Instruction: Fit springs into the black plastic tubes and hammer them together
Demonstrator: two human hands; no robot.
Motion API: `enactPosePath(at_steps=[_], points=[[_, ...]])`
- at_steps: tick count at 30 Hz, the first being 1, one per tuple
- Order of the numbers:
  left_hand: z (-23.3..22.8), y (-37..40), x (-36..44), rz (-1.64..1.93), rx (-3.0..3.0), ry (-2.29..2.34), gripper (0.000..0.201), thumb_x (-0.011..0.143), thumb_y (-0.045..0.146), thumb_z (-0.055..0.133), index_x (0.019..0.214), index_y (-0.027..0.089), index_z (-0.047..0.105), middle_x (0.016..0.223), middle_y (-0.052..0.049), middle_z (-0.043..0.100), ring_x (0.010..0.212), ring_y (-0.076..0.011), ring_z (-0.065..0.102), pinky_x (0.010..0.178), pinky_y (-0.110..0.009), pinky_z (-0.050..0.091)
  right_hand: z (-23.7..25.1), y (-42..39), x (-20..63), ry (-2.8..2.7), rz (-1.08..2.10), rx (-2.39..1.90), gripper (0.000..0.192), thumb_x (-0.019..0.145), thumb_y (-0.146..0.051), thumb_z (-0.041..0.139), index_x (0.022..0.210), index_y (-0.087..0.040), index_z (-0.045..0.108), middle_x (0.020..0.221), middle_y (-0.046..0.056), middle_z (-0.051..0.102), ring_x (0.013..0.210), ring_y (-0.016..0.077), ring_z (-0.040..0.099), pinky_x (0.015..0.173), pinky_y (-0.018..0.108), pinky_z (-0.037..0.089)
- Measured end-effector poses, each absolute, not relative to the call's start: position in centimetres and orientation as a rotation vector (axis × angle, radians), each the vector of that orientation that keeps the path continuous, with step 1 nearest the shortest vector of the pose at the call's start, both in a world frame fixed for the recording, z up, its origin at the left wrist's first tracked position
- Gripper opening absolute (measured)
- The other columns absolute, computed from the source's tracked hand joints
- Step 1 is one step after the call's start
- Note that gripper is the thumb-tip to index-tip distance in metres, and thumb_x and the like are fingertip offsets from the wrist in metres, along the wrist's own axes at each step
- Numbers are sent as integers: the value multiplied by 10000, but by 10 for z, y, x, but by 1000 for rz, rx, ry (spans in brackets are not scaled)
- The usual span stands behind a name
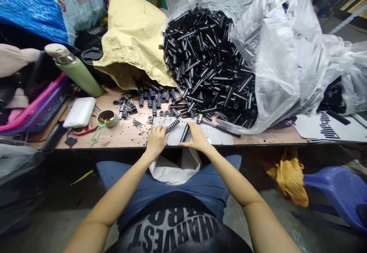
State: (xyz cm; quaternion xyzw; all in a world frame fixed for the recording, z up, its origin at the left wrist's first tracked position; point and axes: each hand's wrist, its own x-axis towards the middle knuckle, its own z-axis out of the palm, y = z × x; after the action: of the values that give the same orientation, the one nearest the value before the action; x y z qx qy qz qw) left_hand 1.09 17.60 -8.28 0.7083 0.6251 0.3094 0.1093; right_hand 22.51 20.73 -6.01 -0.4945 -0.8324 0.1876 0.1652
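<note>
At the table's front edge, my left hand (pixel 157 141) is closed on the lower end of a black roller with white-dotted rings (pixel 173 125), which slants up to the right. My right hand (pixel 197 136) has its thumb and fingers about a smooth black tube (pixel 185 133), at the tube's right side. Both pieces are over a pale white sheet (pixel 172 140). Just beyond my right hand lies a small hammer (pixel 200 119), its dark handle pointing right. More dotted rollers (pixel 155 102) lie in a group behind my left hand.
A large heap of black tubes (pixel 206 61) spills from a clear plastic bag (pixel 286 61). A yellow sack (pixel 132 35) stands at its left. Further left are a green flask (pixel 76 71), a white box (pixel 79 112), a metal cup (pixel 110 119) and red-handled scissors (pixel 86 131). Tiny dark bits dot the tabletop.
</note>
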Motion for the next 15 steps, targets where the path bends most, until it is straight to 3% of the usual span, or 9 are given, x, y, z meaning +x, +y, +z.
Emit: enactPosePath(at_steps=[4, 7, 10, 12, 15], points=[[-80, 171, 7, 1335, 1899, 1599, 205, 850, 314, 617, 988, 165, 643, 933, -85, 650, 912, -216, 597, 852, -355, 471, -64, 203, 236, -2378, 548, -1473, 1083, 571, -646, 752, 1402, -105, 319, 1385, 225, 416, 1286, 373, 383, 1057, 528, 335], [-75, 188, 18, 1540, 1578, 1435, 266, 789, 396, 690, 923, 170, 654, 953, -76, 654, 928, -203, 601, 874, -334, 463, -60, 205, 233, -2391, 561, -1519, 1112, 557, -664, 748, 1416, -120, 298, 1396, 225, 405, 1285, 388, 380, 1047, 551, 331], [-73, 210, 37, 1564, 1275, 1225, 360, 847, 470, 604, 1047, 172, 615, 922, -64, 664, 921, -177, 609, 887, -311, 453, -61, 207, 231, -2393, 568, -1540, 1131, 539, -658, 762, 1414, -111, 299, 1399, 232, 398, 1294, 392, 367, 1049, 556, 331], [-71, 220, 50, 1605, 1038, 1113, 404, 900, 514, 499, 1126, 184, 551, 796, -20, 629, 810, -142, 613, 820, -277, 476, -62, 207, 233, -2381, 570, -1522, 1140, 520, -648, 780, 1406, -106, 310, 1385, 232, 413, 1289, 388, 376, 1053, 552, 335], [-65, 224, 59, 1608, 667, 983, 388, 917, 550, 428, 1025, 191, 525, 648, 37, 505, 565, -95, 538, 585, -215, 473, -63, 204, 237, -2339, 596, -1434, 1156, 499, -628, 805, 1401, -103, 307, 1379, 231, 416, 1294, 372, 383, 1076, 536, 329]])
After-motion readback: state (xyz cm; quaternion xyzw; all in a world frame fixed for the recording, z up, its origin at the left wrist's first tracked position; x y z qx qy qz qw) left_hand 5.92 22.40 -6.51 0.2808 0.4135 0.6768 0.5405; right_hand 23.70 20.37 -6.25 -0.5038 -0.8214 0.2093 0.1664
